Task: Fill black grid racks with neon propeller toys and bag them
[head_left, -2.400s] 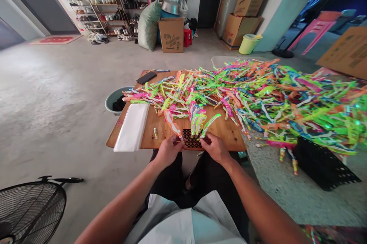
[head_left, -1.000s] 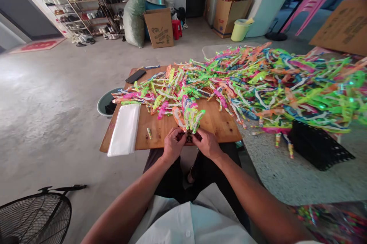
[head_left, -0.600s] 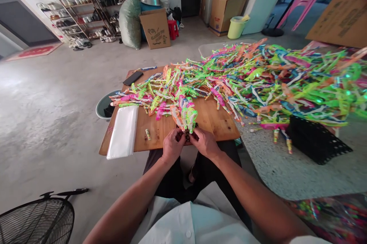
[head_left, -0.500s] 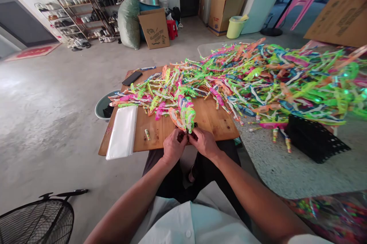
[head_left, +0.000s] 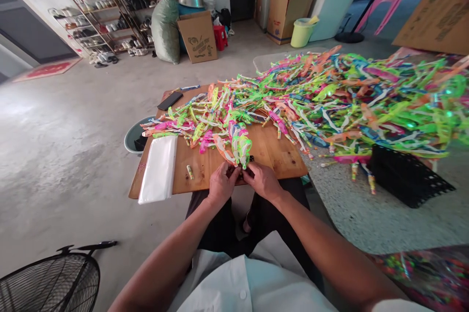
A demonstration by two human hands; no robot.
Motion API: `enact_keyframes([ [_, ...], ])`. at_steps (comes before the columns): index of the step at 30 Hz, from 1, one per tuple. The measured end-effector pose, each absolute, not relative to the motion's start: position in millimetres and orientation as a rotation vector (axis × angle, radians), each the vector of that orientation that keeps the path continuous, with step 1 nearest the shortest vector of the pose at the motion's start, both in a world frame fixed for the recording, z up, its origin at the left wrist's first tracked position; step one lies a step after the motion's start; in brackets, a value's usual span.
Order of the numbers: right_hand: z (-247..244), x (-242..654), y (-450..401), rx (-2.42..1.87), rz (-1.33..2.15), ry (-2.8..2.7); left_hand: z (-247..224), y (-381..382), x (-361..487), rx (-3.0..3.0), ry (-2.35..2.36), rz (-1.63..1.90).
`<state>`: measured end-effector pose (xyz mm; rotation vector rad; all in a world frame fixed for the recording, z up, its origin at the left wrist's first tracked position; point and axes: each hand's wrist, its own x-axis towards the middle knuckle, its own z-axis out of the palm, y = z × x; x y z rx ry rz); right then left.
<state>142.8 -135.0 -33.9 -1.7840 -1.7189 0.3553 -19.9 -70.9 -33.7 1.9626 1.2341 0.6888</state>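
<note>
At the near edge of the wooden board [head_left: 271,148], my left hand [head_left: 222,184] and my right hand [head_left: 264,182] meet with fingertips pinched. Both are closed at the near end of a small bunch of toy glasses [head_left: 241,147], mostly green with white strips, plus an orange pair. A bit of black perforated piece [head_left: 251,158] shows by the right fingers; the fingers hide the exact grip. Left of my hands lie a small patterned candy tube [head_left: 190,172] and a stack of clear plastic bags [head_left: 157,169]. Beyond them spreads a big heap of colourful toy glasses [head_left: 315,92].
A dark phone [head_left: 170,100] rests at the board's far left. Beside the board stands a basin [head_left: 132,138]. On the grey table to the right lies a black perforated holder [head_left: 406,175]. A fan [head_left: 51,280] stands at lower left; cartons [head_left: 200,38] stand behind.
The view has shifted slightly. My hands stay together at the same bunch, with only small finger movement; the heap and the bags have not moved.
</note>
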Motion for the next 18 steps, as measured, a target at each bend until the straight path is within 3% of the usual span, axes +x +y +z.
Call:
enact_keyframes([
  [5,-36,144,-134,-1.798,0.361,-1.691,-26,-65,-27,1.726,1.226,0.765],
  [18,-38,144,-135,-1.781,0.37,-1.712,-38,-64,-33,2.201,1.004,0.806],
])
